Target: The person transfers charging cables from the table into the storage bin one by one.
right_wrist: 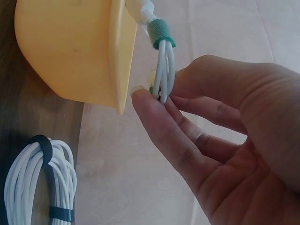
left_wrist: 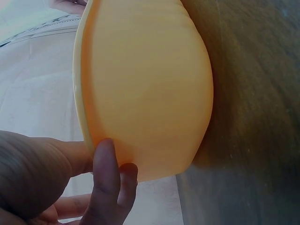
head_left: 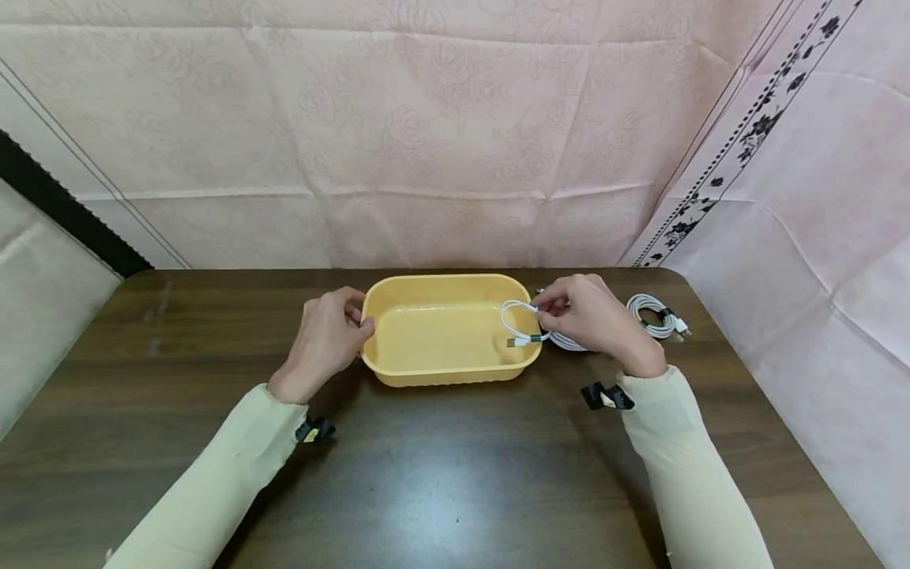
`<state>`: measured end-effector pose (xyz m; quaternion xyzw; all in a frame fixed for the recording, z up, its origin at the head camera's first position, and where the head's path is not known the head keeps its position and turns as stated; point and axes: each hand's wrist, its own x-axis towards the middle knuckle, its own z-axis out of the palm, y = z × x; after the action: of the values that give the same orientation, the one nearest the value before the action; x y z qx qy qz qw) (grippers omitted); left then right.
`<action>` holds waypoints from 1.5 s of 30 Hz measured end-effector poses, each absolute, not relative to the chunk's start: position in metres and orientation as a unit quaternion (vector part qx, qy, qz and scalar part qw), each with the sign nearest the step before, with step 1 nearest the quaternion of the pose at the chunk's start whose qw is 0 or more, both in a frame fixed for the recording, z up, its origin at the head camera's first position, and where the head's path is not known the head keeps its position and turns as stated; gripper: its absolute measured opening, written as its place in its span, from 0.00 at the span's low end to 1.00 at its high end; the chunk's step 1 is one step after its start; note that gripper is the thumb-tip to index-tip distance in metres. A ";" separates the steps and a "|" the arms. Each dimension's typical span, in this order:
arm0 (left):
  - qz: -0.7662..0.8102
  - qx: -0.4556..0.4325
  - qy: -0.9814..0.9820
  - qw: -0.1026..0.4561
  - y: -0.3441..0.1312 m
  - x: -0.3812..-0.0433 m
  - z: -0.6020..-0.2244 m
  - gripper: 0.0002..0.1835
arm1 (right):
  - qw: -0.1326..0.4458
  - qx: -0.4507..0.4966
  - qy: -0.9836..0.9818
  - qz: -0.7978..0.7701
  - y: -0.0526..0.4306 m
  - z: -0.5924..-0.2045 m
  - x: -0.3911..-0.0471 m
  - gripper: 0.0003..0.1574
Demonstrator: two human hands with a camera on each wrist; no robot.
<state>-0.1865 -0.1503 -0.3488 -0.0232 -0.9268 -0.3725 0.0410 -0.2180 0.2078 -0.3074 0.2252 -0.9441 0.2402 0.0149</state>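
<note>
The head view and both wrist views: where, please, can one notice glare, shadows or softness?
Head view: pale glare on the table and shadows beside both sleeves; left wrist view: dim, the table's grain blurred, left hand dark; right wrist view: muted, right hand slightly soft.

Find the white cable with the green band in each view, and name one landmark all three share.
Head: the white cable is just right of centre, across the right end of the yellow tray, pinched by the right hand.
Left wrist: the cable is not visible.
Right wrist: upper middle, right of the tray.
Shared landmark: the yellow tray, central in head and left wrist views, upper left in right wrist.
</note>
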 end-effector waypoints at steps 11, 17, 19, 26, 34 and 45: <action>-0.374 -0.016 -0.927 0.033 -0.151 -0.187 -0.349 0.20 | 0.004 0.236 -0.941 0.244 0.201 -0.310 -0.223 0.11; -0.378 -0.018 -0.925 0.031 -0.150 -0.187 -0.348 0.20 | 0.016 0.252 -0.939 0.234 0.195 -0.313 -0.223 0.11; -0.381 -0.020 -0.924 0.033 -0.150 -0.186 -0.348 0.19 | 0.018 0.256 -0.938 0.232 0.194 -0.313 -0.222 0.11; -0.382 -0.027 -0.923 0.042 -0.150 -0.185 -0.348 0.18 | 0.013 0.263 -0.938 0.224 0.189 -0.313 -0.221 0.10; -0.383 -0.029 -0.923 0.039 -0.149 -0.185 -0.347 0.19 | 0.020 0.275 -0.936 0.217 0.184 -0.317 -0.220 0.10; -0.383 -0.028 -0.923 0.041 -0.149 -0.185 -0.347 0.18 | 0.004 0.289 -0.932 0.216 0.176 -0.320 -0.218 0.10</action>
<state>-0.1854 -0.1495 -0.3473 -0.0283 -0.9225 -0.3827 0.0414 -0.2176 0.1759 -0.3204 0.2892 -0.9325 0.2164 0.0042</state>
